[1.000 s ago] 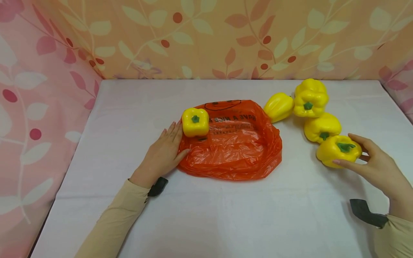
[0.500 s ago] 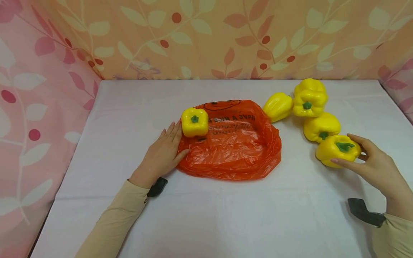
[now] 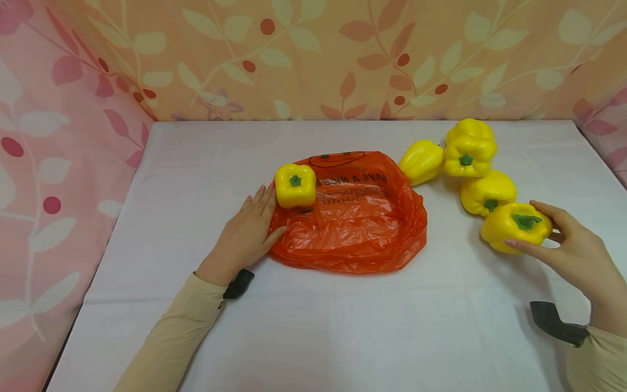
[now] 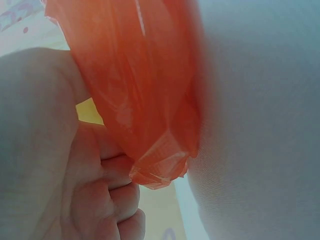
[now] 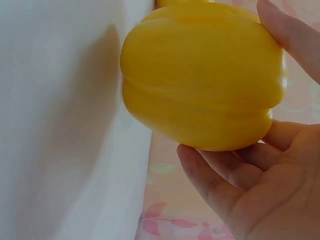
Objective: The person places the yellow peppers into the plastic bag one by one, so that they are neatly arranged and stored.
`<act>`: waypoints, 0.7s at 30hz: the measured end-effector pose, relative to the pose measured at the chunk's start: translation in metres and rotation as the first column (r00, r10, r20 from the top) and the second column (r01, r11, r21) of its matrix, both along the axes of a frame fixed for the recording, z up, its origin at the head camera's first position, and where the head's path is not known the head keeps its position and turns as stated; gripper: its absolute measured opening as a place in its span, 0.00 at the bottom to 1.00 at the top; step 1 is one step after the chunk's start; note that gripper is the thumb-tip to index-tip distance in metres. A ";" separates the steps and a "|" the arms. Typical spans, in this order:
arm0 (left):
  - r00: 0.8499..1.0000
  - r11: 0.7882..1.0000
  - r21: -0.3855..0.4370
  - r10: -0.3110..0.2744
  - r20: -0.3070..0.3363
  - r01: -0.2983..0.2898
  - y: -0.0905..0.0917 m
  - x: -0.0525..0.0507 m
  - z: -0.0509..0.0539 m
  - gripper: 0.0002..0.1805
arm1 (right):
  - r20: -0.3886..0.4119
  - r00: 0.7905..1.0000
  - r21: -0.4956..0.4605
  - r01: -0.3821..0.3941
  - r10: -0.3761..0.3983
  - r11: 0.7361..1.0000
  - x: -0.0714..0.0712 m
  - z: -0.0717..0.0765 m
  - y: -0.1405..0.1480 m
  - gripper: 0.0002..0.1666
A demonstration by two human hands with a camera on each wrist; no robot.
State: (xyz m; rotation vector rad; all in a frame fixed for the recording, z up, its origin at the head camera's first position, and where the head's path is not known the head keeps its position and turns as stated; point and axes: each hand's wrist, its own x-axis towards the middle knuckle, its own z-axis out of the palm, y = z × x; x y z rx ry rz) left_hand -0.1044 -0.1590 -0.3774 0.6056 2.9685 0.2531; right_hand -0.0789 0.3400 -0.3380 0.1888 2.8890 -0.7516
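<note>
Five yellow peppers (image 3: 489, 188) and one red bag (image 3: 352, 234) are counted. One pepper (image 3: 506, 234) is gripped by the right hand (image 3: 580, 250), right of the bag; another (image 3: 295, 193) is set on it. The bag's left edge is touched by the left hand (image 3: 246, 231), fingers extended. Since the earlier frame, the gripped pepper has been shifted slightly rightward.

Rm type unclear, home vs. studio can't be told; looks like a screened-off table nook: flat white cloth-covered table (image 3: 343, 332), peach-orange backdrop (image 3: 303, 71) w/ leaf & berry print directly behind, pink leaf-print hanging (image 3: 39, 228) at L, similar pink leaf-print panel (image 3: 607, 130) at R (fabric, by the look).
</note>
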 end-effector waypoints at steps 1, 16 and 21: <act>1.000 1.000 0.001 0.000 -0.001 0.000 0.000 0.000 0.000 0.43 | -0.002 1.000 -0.003 -0.001 0.001 1.000 0.001 0.001 -0.001 0.52; 1.000 1.000 0.016 -0.005 0.010 0.005 0.000 0.000 0.001 0.43 | -0.116 0.992 -0.022 -0.048 0.045 0.999 0.010 0.013 -0.017 0.50; 1.000 1.000 0.016 -0.003 0.013 0.002 0.000 0.000 0.001 0.43 | -0.195 0.978 -0.032 -0.086 0.078 0.996 0.012 0.018 -0.023 0.49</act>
